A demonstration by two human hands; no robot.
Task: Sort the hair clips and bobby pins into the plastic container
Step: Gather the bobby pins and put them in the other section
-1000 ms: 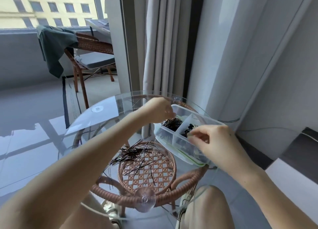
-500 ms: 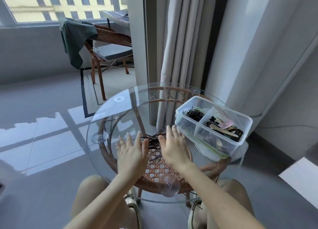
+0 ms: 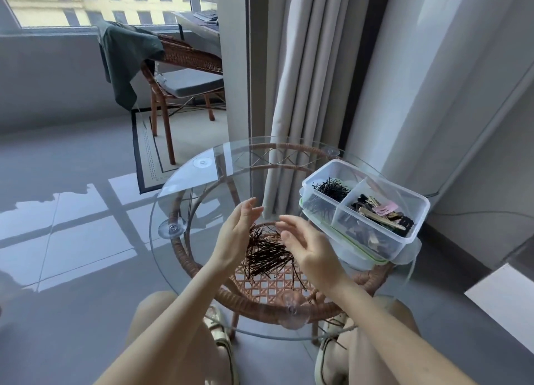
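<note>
now left hand (image 3: 235,237), right hand (image 3: 307,249) beside pins (image 3: 266,255)

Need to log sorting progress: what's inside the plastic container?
The plastic container has black bobby pins in its left compartment. Its right compartment holds hair clips in pink, gold and black. Clips lower in that pile are covered by those on top.

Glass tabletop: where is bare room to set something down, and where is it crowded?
The glass tabletop is bare on its far left, between the far rim and the left hand, and in a strip along the near rim. Crowded: the middle, where the bobby pin pile lies between it and the right hand, and the right side, taken by the plastic container.
</note>
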